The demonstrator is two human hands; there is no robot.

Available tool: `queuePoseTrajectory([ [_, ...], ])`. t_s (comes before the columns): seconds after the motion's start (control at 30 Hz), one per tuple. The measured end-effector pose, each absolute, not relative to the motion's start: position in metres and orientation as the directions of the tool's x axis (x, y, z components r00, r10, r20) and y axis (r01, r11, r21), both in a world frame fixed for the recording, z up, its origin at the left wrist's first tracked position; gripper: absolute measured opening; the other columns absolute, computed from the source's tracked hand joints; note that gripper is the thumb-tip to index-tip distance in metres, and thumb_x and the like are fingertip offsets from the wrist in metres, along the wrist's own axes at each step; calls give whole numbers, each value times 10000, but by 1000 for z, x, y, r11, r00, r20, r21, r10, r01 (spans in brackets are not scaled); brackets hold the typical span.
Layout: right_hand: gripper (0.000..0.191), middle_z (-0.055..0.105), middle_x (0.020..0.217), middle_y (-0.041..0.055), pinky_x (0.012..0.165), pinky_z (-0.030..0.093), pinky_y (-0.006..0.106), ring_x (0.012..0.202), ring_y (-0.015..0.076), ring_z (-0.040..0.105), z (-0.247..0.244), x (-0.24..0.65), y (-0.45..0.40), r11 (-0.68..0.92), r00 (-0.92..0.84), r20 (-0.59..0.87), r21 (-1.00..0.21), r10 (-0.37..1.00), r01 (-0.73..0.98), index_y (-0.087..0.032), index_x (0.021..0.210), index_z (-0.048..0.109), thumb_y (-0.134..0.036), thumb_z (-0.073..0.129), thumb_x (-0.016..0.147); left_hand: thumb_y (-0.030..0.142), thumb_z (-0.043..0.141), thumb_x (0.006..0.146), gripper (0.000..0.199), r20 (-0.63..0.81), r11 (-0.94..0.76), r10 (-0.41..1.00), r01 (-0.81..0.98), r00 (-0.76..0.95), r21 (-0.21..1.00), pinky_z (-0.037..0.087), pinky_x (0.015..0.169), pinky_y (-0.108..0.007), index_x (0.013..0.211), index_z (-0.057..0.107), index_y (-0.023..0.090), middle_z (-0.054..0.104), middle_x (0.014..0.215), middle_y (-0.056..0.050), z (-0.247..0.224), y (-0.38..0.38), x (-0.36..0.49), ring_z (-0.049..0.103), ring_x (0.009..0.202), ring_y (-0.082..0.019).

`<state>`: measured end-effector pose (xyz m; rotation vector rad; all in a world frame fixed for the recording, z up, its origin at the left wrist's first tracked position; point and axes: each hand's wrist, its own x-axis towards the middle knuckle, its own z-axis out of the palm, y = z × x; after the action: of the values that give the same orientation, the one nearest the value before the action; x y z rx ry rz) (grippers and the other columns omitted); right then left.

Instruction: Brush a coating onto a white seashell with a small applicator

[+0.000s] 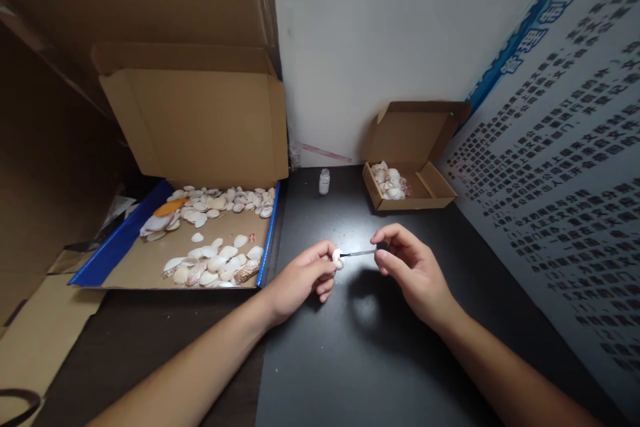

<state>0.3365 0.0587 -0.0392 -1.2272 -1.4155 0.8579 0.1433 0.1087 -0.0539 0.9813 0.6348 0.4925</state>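
The counter [320,360] is showing dark grey. To its left, the large tray [175,247] is wearing blue walls and a brown floor; its shells [215,263] are showing white and cream, one shell [170,207] orange. Right of this tray, the applicator cap [383,247] is looking black, the small box [430,187] plain brown.

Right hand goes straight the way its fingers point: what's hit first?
Likely the white shell pinched in the left hand. The brush, reaching ahead of the right hand from its black cap, gets there first; its tip looks at the shell, contact uncertain.
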Motion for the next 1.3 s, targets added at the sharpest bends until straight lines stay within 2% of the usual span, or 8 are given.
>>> queuePoseTrajectory([
  [0.13, 85, 465, 665, -37, 525, 337, 242, 564, 110, 426, -38, 334, 59, 217, 25, 229, -947, 973, 235, -195, 926, 575, -243, 571, 857, 252, 538, 820, 144, -271, 490, 642, -111, 717, 865, 353, 493, -194, 847, 412, 186, 355, 626, 69, -52, 108, 145, 326, 488, -49],
  [0.3, 69, 503, 692, -20, 539, 352, 245, 580, 111, 436, -36, 332, 60, 208, 98, 257, -912, 961, 353, -180, 876, 573, -202, 588, 812, 265, 537, 830, 145, -259, 477, 639, -109, 724, 872, 350, 495, -194, 837, 417, 184, 349, 626, 67, -53, 109, 145, 332, 495, -51],
  [0.5, 97, 472, 670, -33, 524, 363, 239, 568, 112, 436, -37, 333, 59, 227, 27, 242, -938, 970, 261, -188, 931, 576, -242, 568, 851, 272, 541, 837, 149, -274, 470, 646, -88, 713, 878, 356, 498, -197, 859, 420, 187, 348, 626, 70, -55, 108, 143, 322, 498, -54],
  [0.7, 77, 527, 714, -12, 549, 388, 234, 586, 109, 457, -34, 330, 59, 228, 91, 279, -901, 956, 368, -182, 890, 577, -195, 591, 816, 258, 519, 842, 124, -271, 454, 646, -74, 713, 888, 353, 493, -193, 828, 420, 185, 326, 586, 74, -56, 107, 142, 301, 497, -59],
  [0.9, 64, 537, 701, -8, 523, 363, 239, 566, 110, 448, -33, 331, 58, 265, 20, 287, -910, 958, 319, -187, 886, 591, -195, 583, 823, 279, 529, 847, 145, -265, 444, 653, -75, 710, 893, 362, 492, -193, 848, 411, 195, 327, 572, 80, -54, 107, 143, 295, 500, -66],
  [1.1, 68, 507, 666, -20, 502, 332, 241, 546, 108, 421, -34, 333, 60, 224, 114, 276, -915, 954, 337, -184, 880, 581, -218, 589, 822, 277, 526, 843, 145, -268, 437, 654, -65, 707, 897, 357, 493, -193, 829, 409, 192, 324, 585, 78, -53, 108, 144, 298, 500, -62],
  [1.2, 80, 493, 668, -22, 502, 345, 240, 550, 109, 434, -34, 333, 59, 231, 41, 252, -931, 967, 283, -184, 899, 586, -233, 581, 837, 297, 544, 840, 172, -269, 438, 658, -67, 704, 897, 361, 493, -197, 853, 404, 198, 333, 593, 80, -54, 107, 144, 298, 504, -66],
  [1.3, 80, 515, 695, -13, 530, 376, 240, 576, 113, 455, -33, 331, 59, 221, 35, 244, -923, 969, 314, -181, 894, 588, -222, 590, 826, 320, 555, 843, 193, -260, 419, 658, -57, 706, 906, 358, 490, -197, 856, 406, 199, 327, 584, 84, -54, 106, 143, 297, 502, -67],
])
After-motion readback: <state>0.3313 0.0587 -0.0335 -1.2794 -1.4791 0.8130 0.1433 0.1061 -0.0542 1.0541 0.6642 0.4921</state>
